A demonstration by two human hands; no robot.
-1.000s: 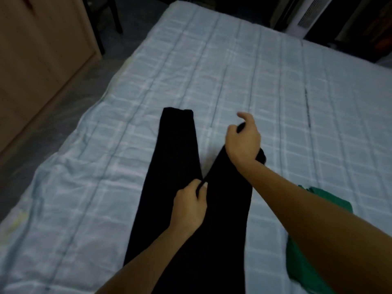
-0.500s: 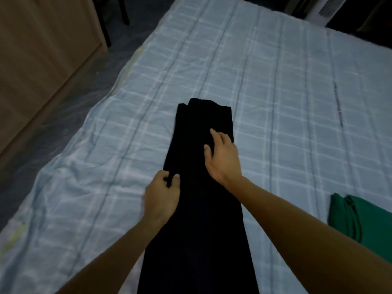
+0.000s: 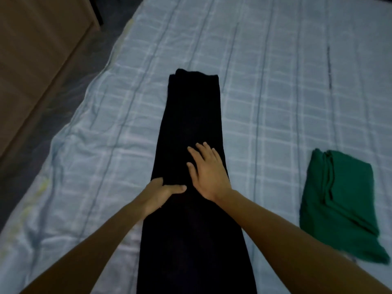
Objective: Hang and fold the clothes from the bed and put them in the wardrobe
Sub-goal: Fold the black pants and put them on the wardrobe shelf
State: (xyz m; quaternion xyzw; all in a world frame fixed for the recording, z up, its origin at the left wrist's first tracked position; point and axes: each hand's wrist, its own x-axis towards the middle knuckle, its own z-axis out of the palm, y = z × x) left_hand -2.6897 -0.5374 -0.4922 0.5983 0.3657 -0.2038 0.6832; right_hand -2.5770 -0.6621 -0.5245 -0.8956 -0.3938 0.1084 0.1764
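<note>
Black trousers lie in one long strip on the bed, hems at the far end, running back toward me out of view. My right hand lies flat on the trousers' middle, fingers straight and spread; my left hand sits at the trousers' left edge just beside it, thumb across the top and the other fingers curled round the cloth edge, pinching it. Folded green garment lies right of the trousers, well apart; wooden wardrobe stands far left of them.
</note>
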